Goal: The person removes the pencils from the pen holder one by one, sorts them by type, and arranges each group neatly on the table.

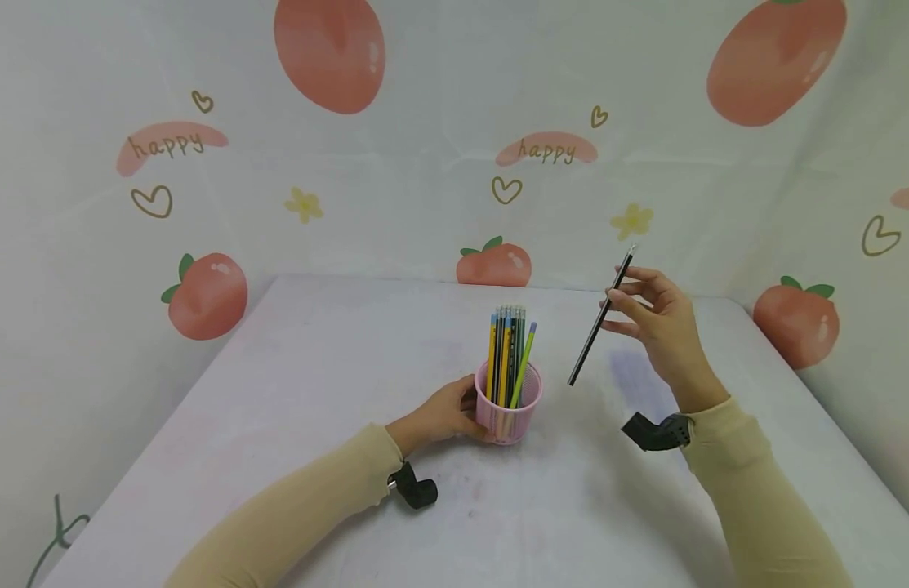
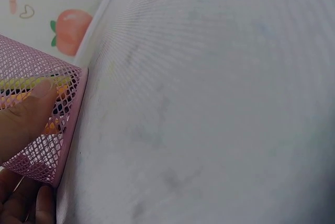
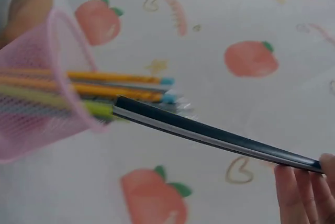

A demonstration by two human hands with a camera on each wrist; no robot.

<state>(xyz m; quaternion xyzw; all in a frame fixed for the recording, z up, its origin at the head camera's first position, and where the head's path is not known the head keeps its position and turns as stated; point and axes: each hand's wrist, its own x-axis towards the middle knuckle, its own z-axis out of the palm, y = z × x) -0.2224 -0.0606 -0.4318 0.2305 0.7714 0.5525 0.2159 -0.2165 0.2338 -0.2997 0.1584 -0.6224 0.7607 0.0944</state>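
A pink mesh pencil cup (image 1: 507, 429) stands upright on the table, filled with several pencils (image 1: 502, 359) in yellow, black and green. My left hand (image 1: 448, 411) grips the cup low on its left side; in the left wrist view the thumb (image 2: 29, 114) presses the mesh (image 2: 39, 153) and the other fingers curl beneath. To the right of the cup, my right hand (image 1: 656, 322) pinches a black pencil (image 1: 599, 325) near its upper end, between thumb and fingertips. That pencil slants, its lower end down toward the cup, in the air. A lime-green pencil (image 1: 524, 363) leans right inside the cup.
The white-covered table (image 1: 314, 351) reaches back to a cloth backdrop (image 1: 425, 163) printed with fruit, hearts and "happy". A black camera sits on each wrist, one at the left cuff (image 1: 416, 490) and one at the right (image 1: 656, 433). A green cord (image 1: 60, 531) hangs at the far left.
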